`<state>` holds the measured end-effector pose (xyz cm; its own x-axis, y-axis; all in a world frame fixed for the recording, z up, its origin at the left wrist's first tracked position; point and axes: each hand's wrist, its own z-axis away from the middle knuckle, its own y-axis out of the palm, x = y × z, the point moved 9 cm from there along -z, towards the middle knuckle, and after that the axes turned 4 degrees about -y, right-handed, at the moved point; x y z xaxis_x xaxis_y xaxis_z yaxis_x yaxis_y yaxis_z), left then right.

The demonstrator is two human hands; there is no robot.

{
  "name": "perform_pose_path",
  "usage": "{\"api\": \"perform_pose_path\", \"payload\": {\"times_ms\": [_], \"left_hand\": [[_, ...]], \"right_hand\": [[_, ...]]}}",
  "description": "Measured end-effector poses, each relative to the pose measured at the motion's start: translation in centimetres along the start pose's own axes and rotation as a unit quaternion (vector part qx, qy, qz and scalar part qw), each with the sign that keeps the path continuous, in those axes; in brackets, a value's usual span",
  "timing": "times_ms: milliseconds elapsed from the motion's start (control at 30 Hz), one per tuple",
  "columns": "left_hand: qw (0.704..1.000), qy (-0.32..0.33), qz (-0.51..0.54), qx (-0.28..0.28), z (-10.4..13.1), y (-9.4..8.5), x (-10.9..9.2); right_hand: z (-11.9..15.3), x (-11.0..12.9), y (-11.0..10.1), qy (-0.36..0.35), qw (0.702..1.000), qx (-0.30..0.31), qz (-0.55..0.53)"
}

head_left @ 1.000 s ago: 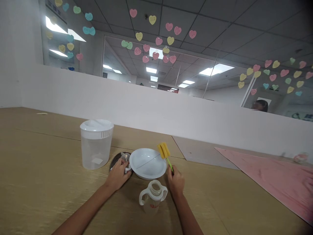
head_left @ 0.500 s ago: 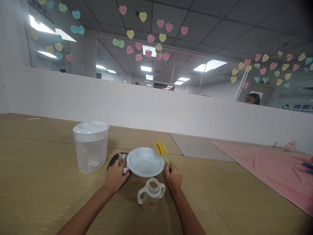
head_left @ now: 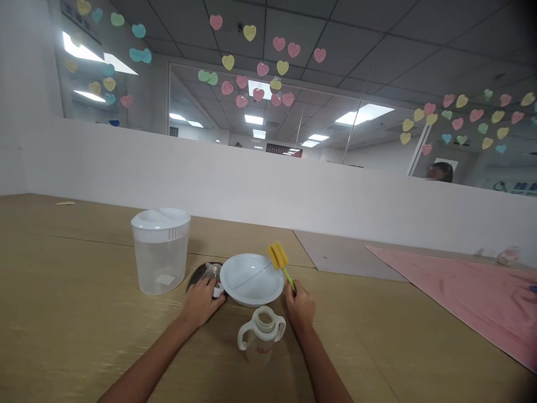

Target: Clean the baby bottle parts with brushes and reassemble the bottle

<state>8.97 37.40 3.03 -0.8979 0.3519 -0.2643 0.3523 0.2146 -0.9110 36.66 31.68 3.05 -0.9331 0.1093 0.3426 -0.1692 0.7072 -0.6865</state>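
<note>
My right hand [head_left: 301,307] is closed round the green handle of a bottle brush [head_left: 277,256]. Its yellow sponge head points up, over the right rim of a white bowl [head_left: 251,263]. Fingers apart, my left hand [head_left: 201,302] rests over the front of a dark metal dish [head_left: 193,275], left of the bowl. A clear cap [head_left: 213,271] and a white bottle part [head_left: 218,290] lie in that dish by its fingertips; the hand partly covers them. Between my forearms stands an uncapped baby bottle [head_left: 262,344] with two white handles and red lettering.
A translucent bucket [head_left: 159,263] with a white lid stands left of the dish. To the right, a pink cloth [head_left: 465,296] covers the table, with a grey board [head_left: 348,257] beside it. A white wall [head_left: 235,179] bounds the back. Through the glass, a person's head [head_left: 440,172] shows.
The whole view has shifted slightly to the left, so things sit a little further right. My left fingers have drawn back slightly from the clear cap. My right hand keeps the brush in place.
</note>
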Motion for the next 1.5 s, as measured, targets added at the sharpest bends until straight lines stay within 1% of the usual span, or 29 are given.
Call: {"api": "perform_pose_path", "payload": {"times_ms": [167, 300, 433, 500, 600, 667, 733, 767, 800, 833, 900, 933, 967, 1033, 1067, 1133, 1200, 1300, 1367, 1433, 1467, 1500], "left_hand": [[1.0, -0.004, 0.005, -0.004, 0.0, -0.4, 0.1], [1.0, -0.009, 0.015, -0.008, 0.2, -0.5, 0.1], [0.999, -0.011, 0.032, -0.031, 0.1, -0.5, 0.3], [0.997, -0.011, 0.044, -0.065, 0.1, -1.2, 0.5], [0.984, 0.009, 0.097, -0.151, 0.7, -3.5, 0.3], [0.966, 0.036, 0.156, -0.201, 1.7, -5.0, -0.4], [0.947, 0.082, 0.221, -0.217, 3.0, -5.7, -1.8], [0.936, 0.119, 0.257, -0.207, 3.8, -5.5, -3.0], [0.92, 0.171, 0.297, -0.191, 4.6, -5.2, -4.4], [0.902, 0.208, 0.338, -0.168, 5.4, -4.7, -5.8], [0.87, 0.255, 0.409, -0.108, 6.6, -3.1, -8.2], [0.854, 0.264, 0.443, -0.071, 7.0, -2.2, -9.2], [0.845, 0.242, 0.476, -0.028, 6.9, -1.1, -9.8], [0.827, 0.193, 0.527, 0.041, 6.8, 0.6, -10.6], [0.819, 0.168, 0.544, 0.069, 6.7, 1.2, -10.8], [0.808, 0.136, 0.564, 0.106, 6.5, 1.6, -10.8], [0.801, 0.135, 0.569, 0.128, 6.4, 1.4, -11.0], [0.782, 0.166, 0.576, 0.17, 6.4, 0.8, -11.8], [0.764, 0.172, 0.585, 0.211, 6.5, 1.0, -12.5], [0.75, 0.171, 0.592, 0.239, 6.7, 1.3, -13.0], [0.752, 0.173, 0.589, 0.241, 6.8, 1.4, -13.2], [0.76, 0.18, 0.579, 0.234, 6.9, 1.4, -13.2]], "right_hand": [[0.0, -0.2, 0.2, 0.007, 1.0, 0.007, 0.002], [0.0, -0.2, 0.0, 0.005, 1.0, -0.006, 0.007], [0.0, -0.1, 0.0, 0.005, 1.0, -0.004, 0.003], [0.0, 0.0, 0.0, 0.005, 1.0, 0.002, 0.0], [0.0, 0.2, -0.2, 0.007, 1.0, 0.004, -0.005], [0.0, 0.5, -0.5, 0.006, 1.0, -0.002, -0.004], [0.1, 0.7, -0.7, 0.004, 1.0, -0.009, -0.002], [0.1, 0.8, -0.8, 0.004, 1.0, -0.011, -0.001], [0.1, 0.8, -0.8, 0.007, 1.0, -0.012, 0.0], [0.1, 0.8, -0.8, 0.011, 1.0, -0.011, 0.001], [0.1, 0.7, -0.8, 0.016, 1.0, -0.011, 0.001], [0.1, 0.7, -0.8, 0.016, 1.0, -0.011, 0.0], [0.1, 0.7, -0.8, 0.013, 1.0, -0.012, -0.001], [0.1, 0.7, -0.8, 0.011, 1.0, -0.014, -0.005], [0.1, 0.6, -0.7, 0.012, 1.0, -0.013, -0.006], [0.1, 0.5, -0.6, 0.019, 1.0, -0.012, -0.004], [0.2, 0.3, -0.7, 0.03, 0.999, -0.017, -0.003], [0.2, -0.1, -1.2, 0.058, 0.997, -0.039, -0.015], [0.3, -0.3, -1.7, 0.078, 0.995, -0.056, -0.036], [0.3, -0.5, -2.0, 0.087, 0.992, -0.069, -0.066], [0.3, -0.5, -2.2, 0.088, 0.99, -0.077, -0.082], [0.3, -0.5, -2.4, 0.085, 0.988, -0.087, -0.096]]}}
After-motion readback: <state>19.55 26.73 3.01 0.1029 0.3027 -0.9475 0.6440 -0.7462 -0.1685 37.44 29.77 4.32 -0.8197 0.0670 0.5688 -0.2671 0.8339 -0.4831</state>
